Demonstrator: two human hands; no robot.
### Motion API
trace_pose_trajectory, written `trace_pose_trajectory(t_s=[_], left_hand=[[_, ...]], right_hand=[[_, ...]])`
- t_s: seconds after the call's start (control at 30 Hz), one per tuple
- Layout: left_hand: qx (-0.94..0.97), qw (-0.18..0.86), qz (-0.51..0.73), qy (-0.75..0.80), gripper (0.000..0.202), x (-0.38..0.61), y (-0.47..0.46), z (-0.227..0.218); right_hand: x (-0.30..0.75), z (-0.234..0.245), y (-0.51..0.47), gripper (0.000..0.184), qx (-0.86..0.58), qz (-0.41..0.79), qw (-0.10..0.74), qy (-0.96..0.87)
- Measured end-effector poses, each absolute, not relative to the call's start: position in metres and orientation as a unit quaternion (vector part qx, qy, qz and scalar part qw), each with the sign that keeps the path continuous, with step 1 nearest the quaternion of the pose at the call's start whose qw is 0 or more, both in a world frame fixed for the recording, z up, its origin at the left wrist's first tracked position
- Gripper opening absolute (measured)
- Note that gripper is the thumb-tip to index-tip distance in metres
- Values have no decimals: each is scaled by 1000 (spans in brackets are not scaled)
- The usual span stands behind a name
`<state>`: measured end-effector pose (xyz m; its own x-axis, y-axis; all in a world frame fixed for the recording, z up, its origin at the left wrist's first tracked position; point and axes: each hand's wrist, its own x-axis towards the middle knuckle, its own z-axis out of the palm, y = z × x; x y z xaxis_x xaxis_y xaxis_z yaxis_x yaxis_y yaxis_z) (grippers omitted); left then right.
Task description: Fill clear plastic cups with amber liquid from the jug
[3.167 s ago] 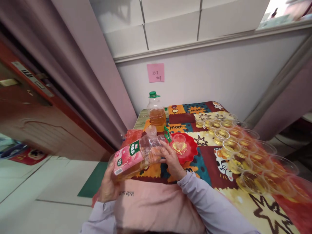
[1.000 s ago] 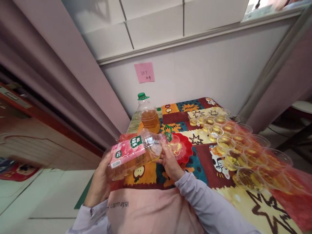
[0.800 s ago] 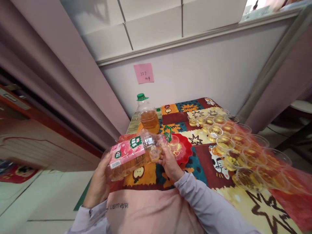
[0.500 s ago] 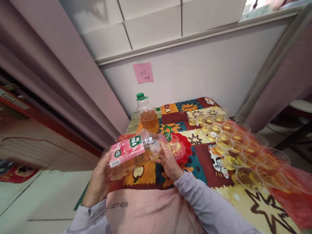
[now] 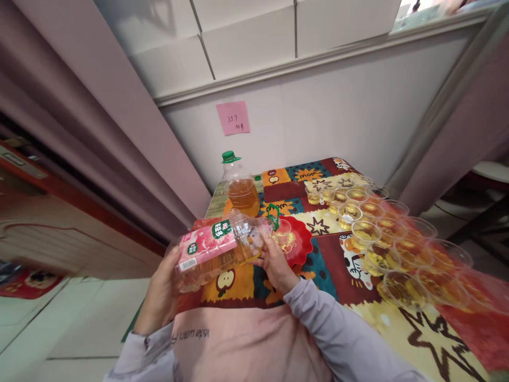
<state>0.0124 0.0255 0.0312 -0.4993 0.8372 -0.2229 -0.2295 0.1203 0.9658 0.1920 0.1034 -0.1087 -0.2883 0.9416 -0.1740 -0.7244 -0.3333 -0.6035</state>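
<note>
A large clear bottle [image 5: 217, 249] with a pink label and amber liquid lies tilted, its mouth over a small clear cup [image 5: 283, 229] on a red plate [image 5: 299, 241]. My left hand [image 5: 161, 289] grips the bottle's base end. My right hand [image 5: 274, 262] holds it from below near the neck. A green handle ring [image 5: 273, 215] hangs at the neck.
A second bottle [image 5: 239, 185] with a green cap stands at the table's far left. Several clear cups [image 5: 382, 233] of amber liquid sit in rows on the right of the patterned tablecloth [image 5: 338, 254]. A pink note [image 5: 233, 118] sticks on the wall. A door is at left.
The bottle's mouth has dropped from pointing upward to lie over the cup on the red plate, and it stays tilted there. My view has shifted slightly right.
</note>
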Motion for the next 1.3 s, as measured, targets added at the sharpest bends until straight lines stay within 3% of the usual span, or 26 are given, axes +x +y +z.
trace_pose_trajectory(t_s=[0.3,0.6,1.03,1.3], left_hand=[[245,432,604,624,42,11,26,32],[222,435,611,623,48,17,27,37],[225,422,605,637,29,19,28,41],[235,429,592,640,41,9,30,34]], right_hand=[[193,-107,103,65,-262,775,533,-215],[192,-109,104,56,-258,775,538,-206],[191,-110,104,61,-254,776,540,-206],[192,-110,105,57,-253,776,540,-205]])
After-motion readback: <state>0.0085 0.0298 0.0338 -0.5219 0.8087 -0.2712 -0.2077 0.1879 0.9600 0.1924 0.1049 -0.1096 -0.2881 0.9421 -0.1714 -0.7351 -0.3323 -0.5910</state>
